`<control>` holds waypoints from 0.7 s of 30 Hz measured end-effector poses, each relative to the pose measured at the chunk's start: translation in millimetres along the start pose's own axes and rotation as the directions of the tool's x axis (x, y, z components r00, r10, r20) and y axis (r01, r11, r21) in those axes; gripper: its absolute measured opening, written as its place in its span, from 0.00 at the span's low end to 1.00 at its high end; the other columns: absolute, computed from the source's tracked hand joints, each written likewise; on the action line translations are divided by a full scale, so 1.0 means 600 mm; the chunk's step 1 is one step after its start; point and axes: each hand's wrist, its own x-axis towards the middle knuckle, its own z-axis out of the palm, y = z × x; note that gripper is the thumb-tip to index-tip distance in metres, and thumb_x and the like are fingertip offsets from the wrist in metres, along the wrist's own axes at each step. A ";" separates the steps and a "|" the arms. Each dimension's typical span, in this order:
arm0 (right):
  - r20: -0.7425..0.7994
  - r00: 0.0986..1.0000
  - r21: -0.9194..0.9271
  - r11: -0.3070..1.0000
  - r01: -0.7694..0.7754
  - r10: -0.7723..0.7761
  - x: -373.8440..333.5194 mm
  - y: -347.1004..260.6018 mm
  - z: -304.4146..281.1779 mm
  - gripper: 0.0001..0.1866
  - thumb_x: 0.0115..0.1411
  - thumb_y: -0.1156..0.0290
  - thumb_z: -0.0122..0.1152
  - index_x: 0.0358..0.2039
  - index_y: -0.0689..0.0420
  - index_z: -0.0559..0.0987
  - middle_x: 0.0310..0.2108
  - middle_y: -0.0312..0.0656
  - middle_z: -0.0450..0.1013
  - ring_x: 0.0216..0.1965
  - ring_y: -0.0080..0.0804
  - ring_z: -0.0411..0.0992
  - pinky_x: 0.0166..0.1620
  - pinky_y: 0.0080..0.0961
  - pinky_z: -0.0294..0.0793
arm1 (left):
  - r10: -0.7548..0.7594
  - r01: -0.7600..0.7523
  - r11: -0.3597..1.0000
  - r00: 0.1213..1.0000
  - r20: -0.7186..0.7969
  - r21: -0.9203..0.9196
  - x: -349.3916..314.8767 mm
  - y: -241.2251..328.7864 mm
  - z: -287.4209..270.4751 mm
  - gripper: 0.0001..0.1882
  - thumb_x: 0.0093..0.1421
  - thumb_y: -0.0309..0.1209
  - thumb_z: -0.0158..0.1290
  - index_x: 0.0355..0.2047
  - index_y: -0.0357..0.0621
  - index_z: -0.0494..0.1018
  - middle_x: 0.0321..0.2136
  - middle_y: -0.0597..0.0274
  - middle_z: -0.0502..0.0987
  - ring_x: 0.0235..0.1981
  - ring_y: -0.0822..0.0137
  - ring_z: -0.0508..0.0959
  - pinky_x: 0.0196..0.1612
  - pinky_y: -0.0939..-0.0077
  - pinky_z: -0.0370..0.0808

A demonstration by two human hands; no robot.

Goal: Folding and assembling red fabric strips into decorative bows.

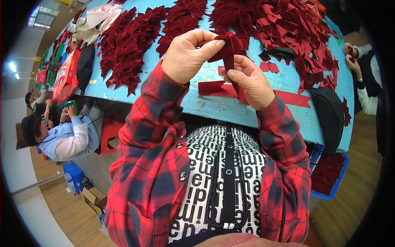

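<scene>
Above the near edge of the light blue table [193,105], I hold a dark red velvet ribbon [226,52] that is folded over at its top. My left hand [185,55] pinches the upper fold between thumb and fingers. Lower on the ribbon, my right hand [253,80] is closed on a hanging tail, with the thumb pressed against the fingers. A flat red ribbon strip [294,99] with a notched end lies on the table, partly behind my right wrist. Another notched ribbon end [216,89] shows left of that hand.
Heaps of dark red bows [127,45] and loose cut ribbon pieces [284,29] cover the table's far side. A black bag [329,117] hangs at the right edge, above a blue crate [340,181]. Other people sit at left [68,140] and stand at right [364,70].
</scene>
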 end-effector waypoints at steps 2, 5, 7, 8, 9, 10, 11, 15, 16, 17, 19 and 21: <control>0.008 0.996 0.033 0.996 0.087 -0.087 -0.001 0.008 0.000 0.20 0.59 0.70 0.62 0.51 0.60 0.71 0.43 0.40 0.74 0.44 0.24 0.71 0.51 0.23 0.68 | -0.024 0.024 0.996 1.000 -0.001 -0.089 -0.004 0.004 -0.002 0.10 0.60 0.28 0.57 0.37 0.34 0.75 0.31 0.65 0.79 0.32 0.78 0.77 0.38 0.84 0.75; 0.003 0.990 0.026 0.990 0.139 -0.139 -0.002 0.021 0.002 0.20 0.59 0.71 0.62 0.51 0.60 0.71 0.44 0.39 0.74 0.44 0.24 0.71 0.51 0.23 0.69 | -0.026 0.025 0.999 1.000 -0.009 -0.040 -0.008 0.015 -0.003 0.09 0.60 0.29 0.57 0.37 0.34 0.75 0.31 0.65 0.79 0.32 0.78 0.77 0.37 0.84 0.74; -0.004 0.987 -0.022 0.987 0.159 -0.159 0.000 0.025 0.006 0.19 0.59 0.72 0.62 0.50 0.59 0.72 0.44 0.38 0.74 0.43 0.23 0.71 0.51 0.22 0.69 | -0.025 0.025 1.000 1.000 -0.017 -0.015 -0.009 0.018 -0.006 0.09 0.60 0.29 0.57 0.37 0.35 0.75 0.30 0.65 0.78 0.32 0.78 0.77 0.37 0.85 0.74; -0.003 0.987 -0.023 0.987 0.158 -0.158 0.000 0.024 0.011 0.19 0.59 0.72 0.62 0.50 0.59 0.72 0.44 0.38 0.74 0.43 0.23 0.71 0.51 0.22 0.69 | -0.025 0.025 1.000 0.999 -0.021 -0.012 -0.009 0.018 -0.007 0.09 0.60 0.29 0.57 0.36 0.35 0.75 0.30 0.65 0.78 0.32 0.78 0.76 0.37 0.85 0.74; -0.014 0.988 -0.022 0.988 0.155 -0.155 -0.001 0.022 0.019 0.18 0.60 0.73 0.61 0.50 0.59 0.72 0.43 0.38 0.75 0.42 0.22 0.71 0.50 0.21 0.70 | -0.026 0.025 1.000 0.999 -0.026 -0.009 -0.009 0.018 -0.008 0.09 0.59 0.29 0.57 0.36 0.35 0.75 0.30 0.65 0.78 0.32 0.78 0.76 0.37 0.85 0.74; -0.024 0.988 -0.021 0.988 0.152 -0.152 -0.002 0.020 0.027 0.16 0.60 0.73 0.60 0.49 0.59 0.73 0.43 0.37 0.75 0.42 0.21 0.72 0.49 0.21 0.71 | -0.026 0.026 1.000 0.999 -0.030 -0.007 -0.009 0.018 -0.009 0.09 0.59 0.29 0.57 0.36 0.35 0.75 0.30 0.66 0.78 0.31 0.78 0.76 0.36 0.85 0.74; -0.035 0.988 -0.021 0.989 0.148 -0.149 -0.001 0.019 0.030 0.15 0.61 0.73 0.60 0.48 0.59 0.73 0.42 0.37 0.75 0.41 0.20 0.72 0.48 0.20 0.71 | -0.026 0.026 1.000 0.999 -0.030 -0.007 -0.009 0.019 -0.011 0.09 0.59 0.29 0.57 0.36 0.35 0.75 0.30 0.66 0.78 0.31 0.78 0.76 0.36 0.85 0.74; -0.033 0.992 -0.142 0.983 0.117 -0.123 0.001 0.025 0.026 0.12 0.62 0.73 0.58 0.46 0.60 0.75 0.40 0.36 0.76 0.40 0.19 0.72 0.46 0.18 0.72 | -0.063 0.063 0.998 0.997 -0.038 -0.006 -0.008 0.020 -0.017 0.08 0.59 0.29 0.57 0.35 0.35 0.76 0.30 0.66 0.78 0.31 0.79 0.76 0.36 0.85 0.73; -0.033 0.992 -0.143 0.983 0.117 -0.122 0.001 0.024 0.027 0.12 0.62 0.73 0.58 0.46 0.60 0.75 0.40 0.36 0.76 0.40 0.19 0.72 0.46 0.18 0.72 | -0.065 0.065 0.998 0.997 -0.032 -0.003 -0.009 0.019 -0.019 0.08 0.59 0.29 0.57 0.35 0.36 0.76 0.29 0.67 0.78 0.30 0.80 0.75 0.35 0.85 0.73; -0.023 0.994 -0.140 0.985 0.103 -0.108 0.000 0.024 0.029 0.12 0.62 0.72 0.58 0.46 0.60 0.75 0.40 0.36 0.76 0.40 0.19 0.72 0.46 0.18 0.72 | -0.067 0.067 0.998 0.997 -0.026 0.000 -0.009 0.018 -0.022 0.09 0.59 0.30 0.57 0.35 0.37 0.76 0.29 0.68 0.78 0.29 0.80 0.75 0.33 0.86 0.72; -0.003 0.997 -0.135 0.988 0.077 -0.078 0.001 0.023 0.031 0.11 0.62 0.72 0.58 0.45 0.60 0.76 0.39 0.36 0.76 0.41 0.20 0.72 0.46 0.18 0.72 | -0.069 0.070 0.998 0.997 -0.021 0.003 -0.010 0.015 -0.028 0.09 0.59 0.31 0.57 0.35 0.37 0.76 0.28 0.68 0.78 0.28 0.81 0.74 0.32 0.86 0.71; 0.000 0.997 -0.136 0.988 0.071 -0.072 0.002 0.028 0.027 0.11 0.62 0.72 0.58 0.45 0.60 0.76 0.39 0.35 0.76 0.41 0.20 0.72 0.47 0.18 0.72 | -0.127 0.127 0.992 0.992 -0.009 -0.025 -0.010 0.010 -0.034 0.09 0.59 0.33 0.57 0.34 0.40 0.76 0.27 0.70 0.77 0.26 0.82 0.73 0.29 0.87 0.68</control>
